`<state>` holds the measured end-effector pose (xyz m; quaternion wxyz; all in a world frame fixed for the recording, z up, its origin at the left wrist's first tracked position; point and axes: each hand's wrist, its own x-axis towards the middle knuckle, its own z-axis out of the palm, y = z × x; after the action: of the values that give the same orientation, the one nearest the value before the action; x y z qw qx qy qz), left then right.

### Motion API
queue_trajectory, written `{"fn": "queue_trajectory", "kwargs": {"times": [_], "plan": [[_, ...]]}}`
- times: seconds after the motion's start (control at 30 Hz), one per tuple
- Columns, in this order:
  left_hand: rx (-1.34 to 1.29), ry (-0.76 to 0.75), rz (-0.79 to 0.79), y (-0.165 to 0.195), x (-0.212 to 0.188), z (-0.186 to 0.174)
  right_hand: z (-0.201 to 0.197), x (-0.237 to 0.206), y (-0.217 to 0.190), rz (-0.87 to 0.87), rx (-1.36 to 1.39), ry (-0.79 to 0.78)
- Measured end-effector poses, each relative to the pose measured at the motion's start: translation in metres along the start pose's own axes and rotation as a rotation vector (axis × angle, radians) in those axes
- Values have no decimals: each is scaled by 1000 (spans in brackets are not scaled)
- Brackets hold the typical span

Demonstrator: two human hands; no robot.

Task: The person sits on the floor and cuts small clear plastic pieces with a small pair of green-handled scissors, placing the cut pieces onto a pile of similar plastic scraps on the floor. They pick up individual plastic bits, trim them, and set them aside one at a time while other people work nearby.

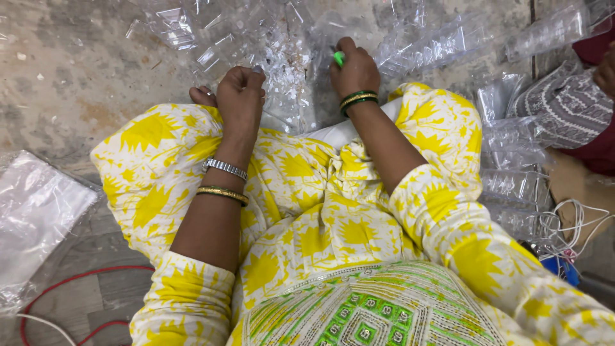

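- Far left, on the floor [57, 83]: flat clear plastic bag [35, 211], seemingly holding only more clear film; red cable [77, 282] looped just beside it, white cable at the edge. Risk, as a judgement: snagging on a loop with any shift of a leg.
- Left hand [240, 96]: curled into a fist, knuckles up, resting on the near edge of the pile of clear plastic trays [269, 57]. Cannot tell whether anything sits inside the fist. Silver bangle and gold bangle on the wrist.
- Centre: trays moulded with small pockets, overlapping loosely on the floor in front of the knees. Pockets look empty; glare hides some. Likely trouble: thin plastic cracking or sliding under the weight of a pressing hand, sharp cut edges near bare skin.
- Right hand [355, 67]: fingers closed tight around a small green object [338, 59], only its tip showing, pressed against the trays. Green bangles at the wrist. Possible slip of the green tip off slick plastic toward the other hand, close by.
- Right: more clear trays [512, 186] stacked beside the knee, apparently empty; white cord [576, 224] tangled near them. Another person's patterned sleeve [567, 109] at the edge, close enough to be bumped.
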<state>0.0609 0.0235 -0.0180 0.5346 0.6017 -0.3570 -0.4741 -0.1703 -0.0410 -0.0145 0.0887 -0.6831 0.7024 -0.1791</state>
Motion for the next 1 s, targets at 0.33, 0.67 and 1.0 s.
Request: {"fn": "queue_trajectory", "kwargs": {"times": [0.33, 0.67, 1.0], "plan": [[-46, -18, -98, -6, -1, 1, -46, -13, -7, -5, 187, 40], [-121, -336, -265, 27, -17, 7, -62, -38, -29, 30, 936, -445], [-331, -320, -331, 36, -15, 2, -100, -59, -70, -249, 891, -440]]}}
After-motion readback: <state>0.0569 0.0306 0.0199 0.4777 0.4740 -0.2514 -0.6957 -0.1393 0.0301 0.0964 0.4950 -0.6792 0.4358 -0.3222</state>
